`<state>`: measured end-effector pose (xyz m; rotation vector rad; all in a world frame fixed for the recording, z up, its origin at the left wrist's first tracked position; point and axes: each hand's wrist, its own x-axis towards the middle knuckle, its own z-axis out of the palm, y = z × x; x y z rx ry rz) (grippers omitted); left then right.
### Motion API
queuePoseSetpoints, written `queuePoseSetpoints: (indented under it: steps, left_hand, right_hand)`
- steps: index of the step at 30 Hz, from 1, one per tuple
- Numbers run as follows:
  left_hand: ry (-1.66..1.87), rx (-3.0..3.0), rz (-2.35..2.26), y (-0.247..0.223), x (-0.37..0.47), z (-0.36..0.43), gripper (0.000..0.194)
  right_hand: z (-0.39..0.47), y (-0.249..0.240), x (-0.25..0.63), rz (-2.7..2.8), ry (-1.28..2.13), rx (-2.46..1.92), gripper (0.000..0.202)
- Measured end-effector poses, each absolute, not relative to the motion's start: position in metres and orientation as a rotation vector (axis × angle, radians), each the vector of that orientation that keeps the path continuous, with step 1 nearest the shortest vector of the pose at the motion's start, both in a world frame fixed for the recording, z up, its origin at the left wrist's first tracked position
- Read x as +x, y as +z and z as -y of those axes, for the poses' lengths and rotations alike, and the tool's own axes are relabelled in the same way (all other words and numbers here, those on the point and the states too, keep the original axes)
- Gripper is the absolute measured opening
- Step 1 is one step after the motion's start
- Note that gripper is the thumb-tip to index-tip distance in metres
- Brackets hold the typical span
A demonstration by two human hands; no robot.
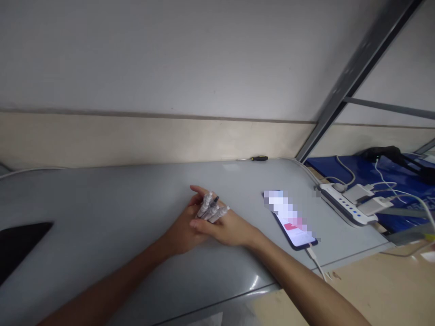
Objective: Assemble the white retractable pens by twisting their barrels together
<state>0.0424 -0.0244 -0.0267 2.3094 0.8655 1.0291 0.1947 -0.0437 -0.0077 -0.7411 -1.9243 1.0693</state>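
Observation:
A bundle of several pens (pixel 211 209) stands up between my two hands, with clear whitish ends and one dark end showing at the top. My right hand (pixel 233 228) is closed around the bundle, its thumb lying across the front. From the other side, my left hand (pixel 183 233) presses against the same pens; one of its fingers points away from me, and the others are mostly hidden. The lower parts of the pens are covered by my hands. Both hands are just above or on the grey table (pixel 102 203); I cannot tell which.
Right of my hands lies a lit phone (pixel 292 222) with a white charging cable (pixel 316 260). Beyond it, a white power strip (pixel 346 206) holds plugged-in chargers. A screwdriver (pixel 258 158) lies along the wall. A black object (pixel 22 242) reaches in at the left edge.

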Motion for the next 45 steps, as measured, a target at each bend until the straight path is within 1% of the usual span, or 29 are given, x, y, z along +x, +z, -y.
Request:
queuePoseSetpoints:
  steps: [4, 7, 9, 14, 19, 23, 26, 31, 33, 39, 45]
  left_hand:
    - [0.972, 2.307, -0.724, -0.025, 0.043, 0.025, 0.022]
    - [0.907, 2.16, -0.725, -0.02, 0.042, 0.028, 0.015]
    - [0.848, 2.069, -0.71, -0.019, 0.041, 0.029, 0.012]
    - [0.772, 2.007, -0.674, -0.019, 0.039, 0.03, 0.018]
    - [0.773, 2.051, -0.719, -0.015, 0.038, 0.032, 0.034]
    - [0.772, 2.051, -0.738, -0.013, 0.038, 0.035, 0.028]
    - [0.785, 2.081, -0.749, -0.015, 0.038, 0.034, 0.029]
    - [0.817, 2.14, -0.784, -0.027, 0.039, 0.033, 0.045]
    - [0.823, 2.153, -0.828, -0.03, 0.038, 0.033, 0.048]
    - [0.838, 2.201, -0.818, -0.026, 0.038, 0.033, 0.036]
    - [0.946, 2.249, -0.743, -0.019, 0.038, 0.032, 0.031]
  right_hand:
    - [0.042, -0.008, 0.197, 1.906, 1.106, -0.756, 0.069]
    - [0.039, -0.008, 0.199, 1.885, 1.115, -0.761, 0.077]
    - [0.037, -0.009, 0.2, 1.876, 1.109, -0.757, 0.074]
    - [0.033, -0.01, 0.202, 1.859, 1.182, -0.738, 0.066]
    - [0.032, -0.008, 0.204, 1.933, 1.161, -0.666, 0.059]
    - [0.032, -0.005, 0.206, 1.96, 1.131, -0.656, 0.056]
    - [0.034, -0.004, 0.206, 1.969, 1.115, -0.708, 0.056]
    - [0.037, -0.003, 0.204, 2.022, 1.08, -0.741, 0.049]
    - [0.037, -0.002, 0.203, 2.03, 1.082, -0.728, 0.049]
    - [0.037, -0.002, 0.204, 1.99, 1.13, -0.682, 0.05]
    - [0.034, -0.004, 0.205, 1.851, 1.235, -0.648, 0.062]
